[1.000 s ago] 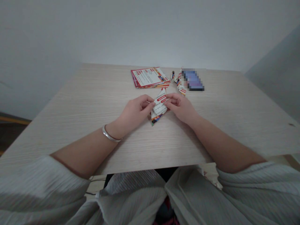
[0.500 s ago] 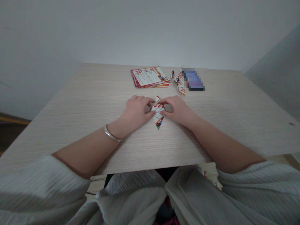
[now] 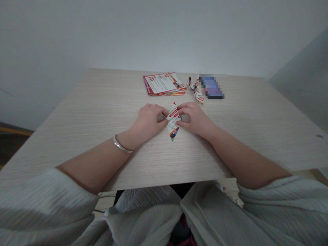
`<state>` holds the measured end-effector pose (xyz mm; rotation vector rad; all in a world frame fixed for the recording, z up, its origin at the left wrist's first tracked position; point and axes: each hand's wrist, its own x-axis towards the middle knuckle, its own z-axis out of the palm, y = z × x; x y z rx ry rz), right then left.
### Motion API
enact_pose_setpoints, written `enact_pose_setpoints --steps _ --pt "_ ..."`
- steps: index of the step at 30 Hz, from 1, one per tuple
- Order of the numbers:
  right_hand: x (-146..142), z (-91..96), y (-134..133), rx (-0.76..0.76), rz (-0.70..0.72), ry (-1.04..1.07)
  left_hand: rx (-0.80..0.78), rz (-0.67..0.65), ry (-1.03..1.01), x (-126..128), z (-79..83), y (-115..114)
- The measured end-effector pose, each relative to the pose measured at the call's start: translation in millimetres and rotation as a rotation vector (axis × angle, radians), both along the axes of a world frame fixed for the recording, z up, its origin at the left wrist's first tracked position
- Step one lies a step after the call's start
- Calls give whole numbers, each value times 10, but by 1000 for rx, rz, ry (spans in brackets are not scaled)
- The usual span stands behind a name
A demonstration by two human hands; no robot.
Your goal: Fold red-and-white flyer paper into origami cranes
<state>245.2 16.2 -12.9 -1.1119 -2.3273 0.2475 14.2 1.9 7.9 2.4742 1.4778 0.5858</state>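
The left hand (image 3: 148, 119), in the head view, pinches the left edge of a folded paper (image 3: 173, 118) between thumb and fingers; the right hand (image 3: 196, 118) pinches its right edge likewise. The paper lies between the hands, over the middle of the table (image 3: 153, 160). Expect it to be light, stiff along the creases and easily crumpled; hold at the side corners. The near table edge is well apart; tabletop extends to both sides. Beyond lie a stack of leaflets (image 3: 164, 84), folded scraps (image 3: 198, 95) and a phone (image 3: 212, 88).
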Motion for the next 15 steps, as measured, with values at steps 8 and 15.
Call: enact_pose_setpoints --steps 8,15 --pt "49 72 -17 -36 131 -62 109 -240 57 -49 4 37" --pt "83 190 -87 -57 160 -166 147 -380 232 -78 107 41"
